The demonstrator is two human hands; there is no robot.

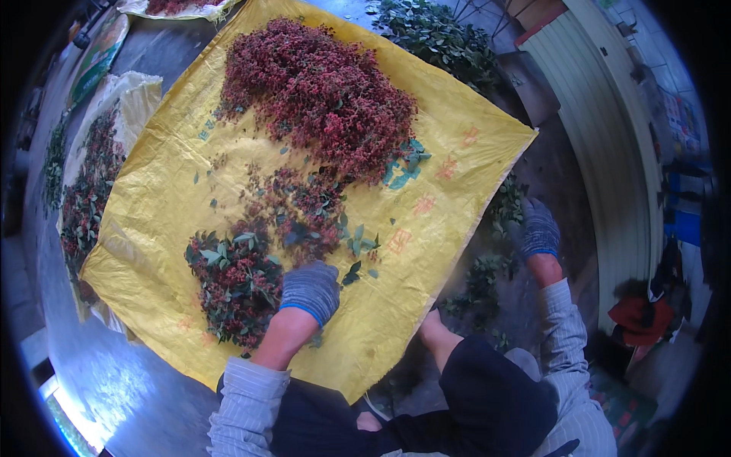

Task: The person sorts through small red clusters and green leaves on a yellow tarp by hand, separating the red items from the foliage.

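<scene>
My left hand [311, 289], in a grey knit glove with a blue cuff, is closed over a yellow woven sheet [160, 183]. From its fingers extends a motion-blurred sprig of red berries [303, 234]. Just left of that hand lies a pile of leafy berry sprigs [236, 286]. Farther up the sheet sits a large heap of red berry clusters [320, 95], with loose berries and leaves scattered below it. My right hand [539, 228], gloved alike, is off the sheet's right edge beside green leaves [506, 202]; its fingers are blurred and partly hidden.
Green leafy cuttings [483, 286] lie on the dark floor to the right. Another leafy pile [438, 38] is beyond the sheet. At left, a pale sack [133, 95] has berry sprigs on it. A ribbed pale panel [601, 129] stands at far right.
</scene>
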